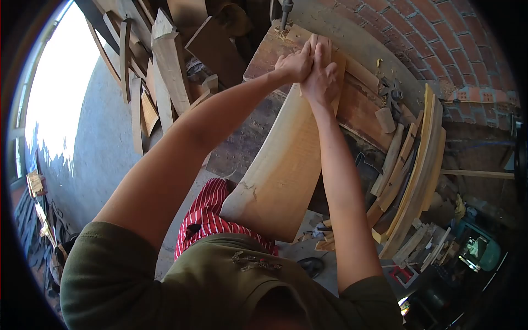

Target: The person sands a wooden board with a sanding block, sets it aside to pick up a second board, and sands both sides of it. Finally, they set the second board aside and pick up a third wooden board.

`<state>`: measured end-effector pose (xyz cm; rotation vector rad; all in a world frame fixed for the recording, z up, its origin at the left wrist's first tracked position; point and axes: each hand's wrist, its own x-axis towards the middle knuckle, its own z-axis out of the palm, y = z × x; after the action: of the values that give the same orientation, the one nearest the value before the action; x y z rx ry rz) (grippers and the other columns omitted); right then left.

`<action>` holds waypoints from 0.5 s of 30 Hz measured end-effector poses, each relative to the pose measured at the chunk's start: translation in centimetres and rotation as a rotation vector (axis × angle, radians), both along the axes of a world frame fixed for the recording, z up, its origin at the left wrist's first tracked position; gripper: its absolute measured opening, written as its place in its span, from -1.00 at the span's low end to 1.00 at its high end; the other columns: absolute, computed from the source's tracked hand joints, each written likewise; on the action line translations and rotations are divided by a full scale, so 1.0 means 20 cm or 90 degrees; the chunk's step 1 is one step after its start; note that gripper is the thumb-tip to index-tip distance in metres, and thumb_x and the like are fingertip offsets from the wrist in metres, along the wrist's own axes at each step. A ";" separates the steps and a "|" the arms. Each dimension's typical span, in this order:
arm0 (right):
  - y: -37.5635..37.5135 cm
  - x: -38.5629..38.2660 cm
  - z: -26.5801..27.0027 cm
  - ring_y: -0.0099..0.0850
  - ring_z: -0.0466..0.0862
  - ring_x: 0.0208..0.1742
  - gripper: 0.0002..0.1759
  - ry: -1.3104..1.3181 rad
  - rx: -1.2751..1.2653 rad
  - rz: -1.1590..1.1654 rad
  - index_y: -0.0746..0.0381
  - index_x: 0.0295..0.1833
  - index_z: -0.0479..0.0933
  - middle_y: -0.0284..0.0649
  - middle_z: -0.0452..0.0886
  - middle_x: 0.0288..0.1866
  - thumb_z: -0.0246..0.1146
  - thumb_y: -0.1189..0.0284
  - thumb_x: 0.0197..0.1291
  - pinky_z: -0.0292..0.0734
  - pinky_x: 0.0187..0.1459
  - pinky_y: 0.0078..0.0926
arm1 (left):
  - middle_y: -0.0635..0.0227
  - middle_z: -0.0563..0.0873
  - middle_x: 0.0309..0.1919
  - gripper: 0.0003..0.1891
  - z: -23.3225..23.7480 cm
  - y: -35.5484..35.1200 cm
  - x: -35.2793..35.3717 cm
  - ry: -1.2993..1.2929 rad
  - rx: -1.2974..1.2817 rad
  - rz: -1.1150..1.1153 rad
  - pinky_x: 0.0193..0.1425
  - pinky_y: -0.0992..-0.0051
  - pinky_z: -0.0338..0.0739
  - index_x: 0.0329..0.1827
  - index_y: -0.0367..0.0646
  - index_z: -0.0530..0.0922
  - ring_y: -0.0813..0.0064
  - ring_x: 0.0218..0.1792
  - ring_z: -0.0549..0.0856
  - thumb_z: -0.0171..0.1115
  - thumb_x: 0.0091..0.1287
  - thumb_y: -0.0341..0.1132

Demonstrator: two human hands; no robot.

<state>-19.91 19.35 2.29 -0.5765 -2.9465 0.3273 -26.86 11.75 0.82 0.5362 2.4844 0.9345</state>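
Observation:
A broad, pale wooden board (275, 170) slopes from the workbench down to my lap, its lower end against red-striped trousers. Both hands are together at its far end. My left hand (296, 63) is closed, its fingers bent towards the right hand and touching it. My right hand (322, 74) is pressed low over the board, fingers pointing away from me and curled. Whatever lies under the fingers is hidden, so I cannot make out what they hold.
The worn workbench (360, 118) carries shavings and a metal tool (391, 93). An upright metal rod (286, 12) stands just beyond the hands. Offcuts (165, 66) lean at the left; long curved strips (421, 170) lie at the right. A brick wall (434, 38) closes the back.

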 end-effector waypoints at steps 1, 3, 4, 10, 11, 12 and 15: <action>0.05 -0.09 -0.01 0.07 0.58 -0.03 -0.29 0.015 -0.012 -0.003 -0.19 0.47 0.06 0.09 0.42 -0.03 0.19 0.18 0.26 0.60 -0.22 -0.02 | 0.03 0.49 0.33 -0.36 -0.02 0.05 -0.11 0.034 0.012 -0.005 0.36 -0.03 0.21 0.54 -0.10 0.00 0.05 0.35 0.47 -0.31 0.49 0.04; 0.10 -0.23 -0.02 0.11 0.58 0.00 -0.31 0.039 -0.031 -0.013 -0.20 0.45 0.06 0.12 0.42 0.01 0.18 0.16 0.27 0.60 -0.19 0.01 | 0.00 0.50 0.32 -0.38 -0.17 0.14 -0.34 0.024 0.040 -0.042 0.37 -0.06 0.20 0.52 -0.11 0.04 0.03 0.36 0.46 -0.31 0.48 0.03; 0.11 -0.25 -0.03 0.12 0.55 0.06 -0.24 0.030 -0.052 -0.016 -0.26 0.50 0.03 0.12 0.40 0.06 0.19 0.09 0.24 0.55 -0.06 0.00 | 0.00 0.50 0.32 -0.38 -0.21 0.16 -0.39 0.028 0.035 -0.052 0.37 -0.06 0.20 0.52 -0.11 0.04 0.03 0.36 0.46 -0.31 0.48 0.03; -0.05 0.10 -0.08 0.02 0.52 0.01 -0.26 0.082 0.006 -0.020 -0.23 0.49 0.15 0.05 0.41 -0.03 0.23 0.16 0.20 0.56 -0.13 -0.06 | -0.04 0.50 0.30 -0.37 -0.07 -0.02 0.06 0.039 -0.006 0.001 0.30 -0.01 0.32 0.52 -0.14 0.00 0.01 0.29 0.52 -0.28 0.48 -0.01; -0.11 0.26 -0.08 0.00 0.53 -0.05 -0.25 0.100 0.022 -0.014 -0.23 0.50 0.15 0.02 0.41 -0.07 0.25 0.17 0.19 0.56 -0.16 -0.08 | -0.04 0.50 0.30 -0.37 -0.01 -0.11 0.25 0.041 -0.013 0.001 0.29 0.00 0.33 0.53 -0.15 -0.03 0.02 0.28 0.53 -0.28 0.48 -0.02; -0.19 0.43 -0.06 -0.03 0.53 -0.08 -0.23 0.082 0.018 -0.003 -0.20 0.51 0.15 0.00 0.41 -0.10 0.26 0.20 0.18 0.56 -0.19 -0.10 | -0.02 0.52 0.28 -0.33 0.02 -0.18 0.42 0.018 -0.053 0.003 0.29 0.01 0.33 0.56 -0.15 -0.11 0.04 0.27 0.54 -0.28 0.48 -0.04; -0.45 0.96 -0.02 -0.08 0.52 -0.18 -0.21 0.034 0.035 0.028 -0.15 0.52 0.16 -0.06 0.38 -0.19 0.26 0.26 0.17 0.52 -0.27 -0.15 | 0.00 0.66 0.04 -0.25 0.00 -0.48 0.98 0.039 -0.087 -0.016 0.04 0.12 0.41 0.56 -0.30 -0.19 0.09 0.05 0.65 -0.12 0.41 -0.20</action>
<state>-0.61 10.36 1.81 -0.4881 -2.9110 0.2617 -7.17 2.09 0.72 0.5574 2.5663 0.7432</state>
